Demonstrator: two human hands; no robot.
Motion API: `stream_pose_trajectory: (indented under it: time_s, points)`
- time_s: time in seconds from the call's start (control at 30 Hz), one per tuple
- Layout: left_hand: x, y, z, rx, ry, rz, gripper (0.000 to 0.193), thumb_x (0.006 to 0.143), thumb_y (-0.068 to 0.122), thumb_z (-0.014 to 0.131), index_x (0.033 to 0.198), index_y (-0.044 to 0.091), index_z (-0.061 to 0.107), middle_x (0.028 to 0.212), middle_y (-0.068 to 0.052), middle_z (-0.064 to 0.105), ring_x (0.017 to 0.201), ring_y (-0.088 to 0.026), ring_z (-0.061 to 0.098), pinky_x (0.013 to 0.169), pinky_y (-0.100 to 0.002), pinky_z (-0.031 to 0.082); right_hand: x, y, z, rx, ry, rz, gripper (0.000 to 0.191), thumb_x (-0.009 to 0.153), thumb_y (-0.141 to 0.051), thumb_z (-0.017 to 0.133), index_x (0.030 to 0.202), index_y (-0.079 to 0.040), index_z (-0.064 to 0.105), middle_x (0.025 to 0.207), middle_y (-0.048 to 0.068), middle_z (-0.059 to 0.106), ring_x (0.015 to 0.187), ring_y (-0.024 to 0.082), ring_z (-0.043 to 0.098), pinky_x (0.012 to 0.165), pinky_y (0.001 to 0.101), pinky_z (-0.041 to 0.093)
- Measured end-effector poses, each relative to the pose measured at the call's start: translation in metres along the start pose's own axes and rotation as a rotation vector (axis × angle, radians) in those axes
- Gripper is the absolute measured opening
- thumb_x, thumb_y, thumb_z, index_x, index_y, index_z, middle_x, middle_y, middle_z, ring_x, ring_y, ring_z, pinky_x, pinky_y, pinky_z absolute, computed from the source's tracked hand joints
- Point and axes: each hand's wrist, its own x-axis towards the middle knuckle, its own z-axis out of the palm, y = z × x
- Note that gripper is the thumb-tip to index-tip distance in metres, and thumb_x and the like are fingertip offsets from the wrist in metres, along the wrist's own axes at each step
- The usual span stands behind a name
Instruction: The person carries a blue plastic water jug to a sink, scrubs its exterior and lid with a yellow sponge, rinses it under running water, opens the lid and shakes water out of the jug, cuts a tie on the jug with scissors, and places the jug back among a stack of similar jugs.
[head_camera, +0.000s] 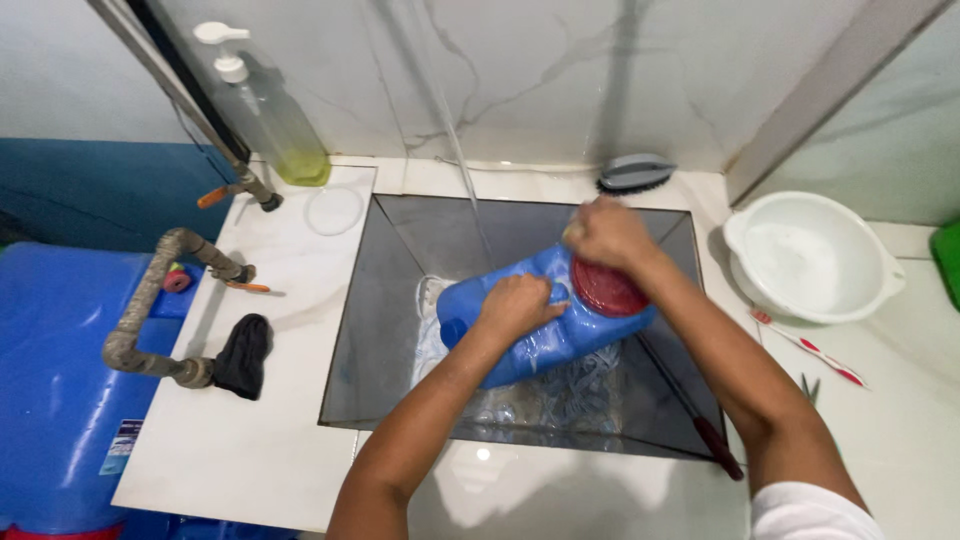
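Lighting: bright, even, cool white, from overhead. Glare: small bright spot on the glossy near ledge of the sink (480, 455); soft sheen across the far marble wall (520, 70). Shadows: soft-edged, short; one under the white basin (812, 255) on its left side, one beside the black cloth (243, 355), a tall grey streak on the wall above the scrub brush (635, 172). Blur: right hand (610, 235) smeared by motion; left hand (515, 305) sharper. Distortion: wide-angle bending at the left and right edges; pipe (150, 300) curves. Focus: centre crisp, corners softer.
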Motion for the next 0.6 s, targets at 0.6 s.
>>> stream_pose_trajectory:
  time_s: [0.6]
  points:
    - [-0.115, -0.154, 0.024, -0.266, 0.345, -0.805, 0.062, 0.095, 0.053, 0.062, 0.093, -0.009, 0.067, 0.087, -0.037, 0.067, 0.087, -0.052, 0.068, 0.074, -0.057, 0.055, -0.024, -0.184, 0.206, 0.036, -0.438, -0.606, 0.018, 0.098, -0.021, 0.06, 0.093, -0.007, 0.071, 0.104, 0.015, 0.069, 0.12, 0.034, 0.06, 0.108, 0.049, 0.044]
